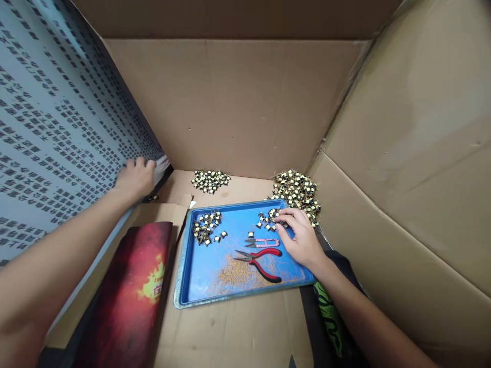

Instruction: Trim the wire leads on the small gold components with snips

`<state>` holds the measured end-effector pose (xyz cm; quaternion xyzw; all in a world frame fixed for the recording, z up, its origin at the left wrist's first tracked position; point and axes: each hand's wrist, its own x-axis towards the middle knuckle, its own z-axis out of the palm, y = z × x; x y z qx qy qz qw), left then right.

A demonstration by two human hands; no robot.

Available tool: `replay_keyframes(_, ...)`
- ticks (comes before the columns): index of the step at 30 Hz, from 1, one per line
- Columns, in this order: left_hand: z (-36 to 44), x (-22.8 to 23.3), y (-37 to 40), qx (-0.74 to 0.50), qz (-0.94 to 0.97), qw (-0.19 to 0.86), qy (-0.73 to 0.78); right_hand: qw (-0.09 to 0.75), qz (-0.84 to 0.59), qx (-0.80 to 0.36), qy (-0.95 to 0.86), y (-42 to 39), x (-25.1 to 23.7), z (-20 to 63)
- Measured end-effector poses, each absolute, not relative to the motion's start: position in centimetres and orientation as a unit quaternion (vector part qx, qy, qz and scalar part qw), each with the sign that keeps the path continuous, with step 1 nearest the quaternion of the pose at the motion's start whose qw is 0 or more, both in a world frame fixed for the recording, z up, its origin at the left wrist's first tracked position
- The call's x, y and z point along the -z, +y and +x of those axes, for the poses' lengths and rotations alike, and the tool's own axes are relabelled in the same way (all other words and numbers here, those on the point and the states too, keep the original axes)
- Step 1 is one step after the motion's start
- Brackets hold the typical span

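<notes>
- Small parts (268, 219) lie in the tray's (199, 286) far right corner, under your right hand's (303, 240) spread fingertips; nothing gripped.
- Second cluster (206, 228) at the tray's far left; wire trimmings (240, 275) near its front, suggesting work partly done.
- Big pile (297, 193) beyond the tray remains.
- Pliers (259, 259) and snips (264, 242) lie idle mid-tray.
- Your left hand (136, 176), left of the tray, rests flat on a printed sheet (57, 143).
</notes>
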<state>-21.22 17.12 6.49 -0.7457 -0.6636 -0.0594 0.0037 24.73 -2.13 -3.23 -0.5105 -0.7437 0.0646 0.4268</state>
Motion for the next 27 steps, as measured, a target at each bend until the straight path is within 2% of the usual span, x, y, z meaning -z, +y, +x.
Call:
replay_keyframes(3,-21.9,-5.7,16.4,-0.044,-0.762,0.107,-0.637,0.427,-0.509,-0.064,-0.745,-2.1,3.3,24.8)
replay_keyframes(5,-22.5,-5.2,16.0,-0.095,-0.762,0.131,-0.627,0.426,-0.508,-0.064,-0.745,-2.1,3.4,24.8)
replay_keyframes(27,-25.2,-3.2,16.2,-0.075,-0.683,0.007,-0.726,0.425,-0.511,-0.080,-0.743,-1.9,3.5,25.0)
